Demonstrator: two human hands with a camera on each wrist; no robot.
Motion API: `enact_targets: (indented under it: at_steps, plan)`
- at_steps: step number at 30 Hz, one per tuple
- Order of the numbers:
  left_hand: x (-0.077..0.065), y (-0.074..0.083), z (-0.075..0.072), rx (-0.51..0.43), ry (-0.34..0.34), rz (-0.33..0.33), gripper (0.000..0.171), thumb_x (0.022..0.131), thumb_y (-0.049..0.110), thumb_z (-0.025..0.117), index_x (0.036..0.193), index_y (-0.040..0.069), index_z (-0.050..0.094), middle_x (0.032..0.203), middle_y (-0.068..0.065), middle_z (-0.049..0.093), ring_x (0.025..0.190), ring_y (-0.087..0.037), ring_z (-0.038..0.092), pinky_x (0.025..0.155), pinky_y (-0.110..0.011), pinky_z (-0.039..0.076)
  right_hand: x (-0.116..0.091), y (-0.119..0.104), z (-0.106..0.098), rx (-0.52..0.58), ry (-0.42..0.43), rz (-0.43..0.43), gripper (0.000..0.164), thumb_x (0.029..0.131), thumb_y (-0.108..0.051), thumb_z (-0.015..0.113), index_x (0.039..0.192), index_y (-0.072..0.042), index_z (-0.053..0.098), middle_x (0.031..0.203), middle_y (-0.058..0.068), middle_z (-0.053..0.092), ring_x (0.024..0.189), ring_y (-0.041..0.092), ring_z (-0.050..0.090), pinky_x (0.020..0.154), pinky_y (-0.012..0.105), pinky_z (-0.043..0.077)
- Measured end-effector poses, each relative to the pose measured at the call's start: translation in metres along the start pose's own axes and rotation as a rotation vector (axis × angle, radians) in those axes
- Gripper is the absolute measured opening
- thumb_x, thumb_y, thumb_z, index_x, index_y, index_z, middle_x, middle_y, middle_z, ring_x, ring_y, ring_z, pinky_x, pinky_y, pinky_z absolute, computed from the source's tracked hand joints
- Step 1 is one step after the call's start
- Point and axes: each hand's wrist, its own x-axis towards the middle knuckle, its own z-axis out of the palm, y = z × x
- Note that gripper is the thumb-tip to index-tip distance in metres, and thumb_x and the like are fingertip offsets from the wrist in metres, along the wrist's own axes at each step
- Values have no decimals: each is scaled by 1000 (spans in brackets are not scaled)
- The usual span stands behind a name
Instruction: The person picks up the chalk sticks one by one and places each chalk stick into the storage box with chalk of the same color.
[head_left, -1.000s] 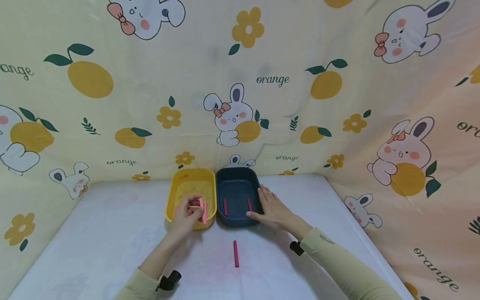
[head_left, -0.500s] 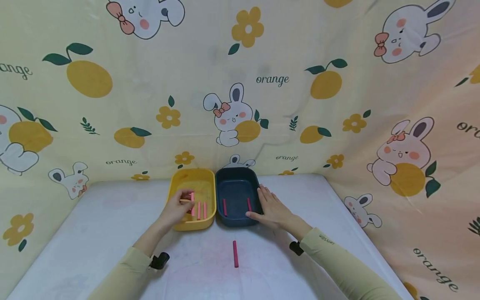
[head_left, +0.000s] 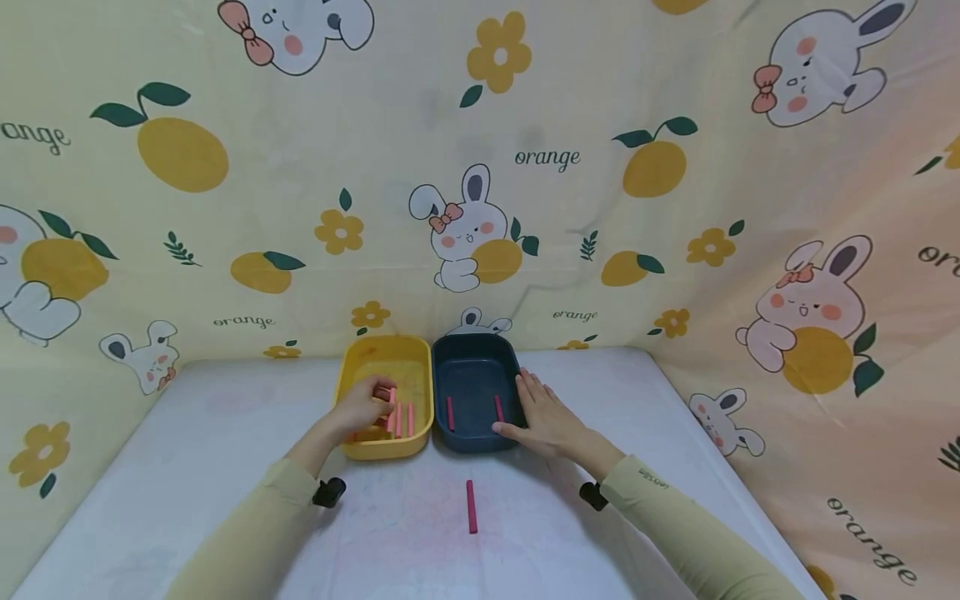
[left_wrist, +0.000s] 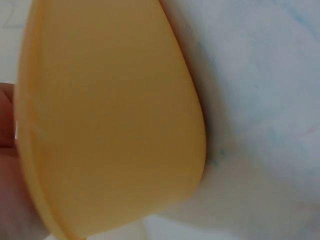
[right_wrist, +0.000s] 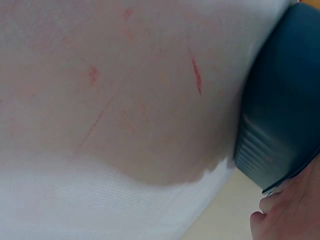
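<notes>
My left hand [head_left: 363,406] reaches over the near-left rim of the yellow bin [head_left: 384,450]. Its thumb and fingers pinch an upright-looking pink stick [head_left: 392,397], and part of what lies beneath the hand is hidden. Beside it, two more pink sticks [head_left: 410,420] lie in the bin. In the left wrist view, the bin's outer wall [left_wrist: 115,115] covers most of the hand. My right hand [head_left: 547,417] rests with straight fingers along the right side of the dark blue bin [head_left: 480,444], thumb on its near rim. Inside that bin lie two crimson sticks [head_left: 450,413].
A third crimson stick [head_left: 472,507] lies on the white table cover [head_left: 405,533] in front of the bins. The two bins stand side by side against a patterned cloth backdrop [head_left: 555,250]. Red marks [right_wrist: 196,75] show on the cover in the right wrist view.
My left hand has moved left and farther into the yellow bin. Two pink sticks it held now lie there. A pale orange stick seen in its fingers is now out of sight. The right hand stays put.
</notes>
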Motion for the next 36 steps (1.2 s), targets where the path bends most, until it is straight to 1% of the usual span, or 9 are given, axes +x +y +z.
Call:
enact_targets:
  at_steps: [6, 11, 15, 18, 20, 26, 30, 36]
  plan:
    - [9, -5, 5, 58, 29, -36, 40, 98, -6, 57, 137, -10, 49, 119, -25, 57, 91, -27, 63, 74, -33, 59, 0, 0, -1, 7, 2, -1, 114, 92, -83, 43, 165, -1, 9, 174, 15, 4, 160, 33, 8, 127, 51, 10]
    - [14, -9, 6, 54, 38, -82, 38, 98, -5, 58, 136, -8, 52, 114, -21, 58, 86, -24, 62, 70, -29, 57, 0, -1, 0, 3, -4, 6, 115, 92, -83, 43, 165, -2, 9, 174, 14, 4, 160, 32, 8, 127, 51, 10]
    - [17, -11, 4, 53, 48, -75, 37, 98, -6, 60, 134, -9, 52, 113, -23, 58, 86, -25, 63, 70, -29, 57, 0, -1, -1, 12, 8, -1, 114, 92, -82, 45, 165, 0, 11, 174, 16, 5, 160, 34, 9, 127, 53, 11]
    - [18, -12, 4, 82, 63, -72, 36, 98, -5, 62, 133, -10, 53, 111, -22, 59, 86, -24, 63, 71, -28, 57, 0, -1, -1, 10, 5, 1, 114, 92, -82, 44, 165, -1, 10, 174, 15, 5, 160, 34, 9, 127, 53, 11]
    - [19, -13, 3, 117, 73, -71, 35, 97, -4, 63, 131, -9, 55, 110, -21, 59, 88, -24, 62, 74, -29, 57, 0, -1, -1, 13, 5, 0, 114, 92, -82, 44, 165, -1, 10, 174, 15, 5, 160, 34, 8, 127, 53, 11]
    - [23, -15, 1, 247, 103, -43, 34, 94, -1, 69, 126, -9, 62, 109, -19, 65, 100, -29, 60, 91, -39, 51, 0, -2, -1, 6, 10, -4, 114, 93, -81, 45, 165, 0, 10, 174, 15, 4, 160, 34, 8, 127, 53, 11]
    - [25, -15, 1, 272, 102, -54, 34, 93, 0, 69, 126, -9, 64, 108, -18, 66, 101, -29, 60, 94, -41, 50, 1, -1, -1, 3, 10, 0, 114, 93, -81, 45, 165, 0, 10, 174, 16, 4, 160, 34, 8, 127, 53, 11]
    - [25, -13, 2, 288, 86, -39, 34, 93, -2, 69, 125, -11, 66, 107, -19, 67, 100, -28, 61, 94, -41, 51, 0, -2, 0, 3, 2, 9, 115, 92, -83, 44, 165, -1, 9, 174, 15, 3, 160, 33, 8, 127, 52, 11]
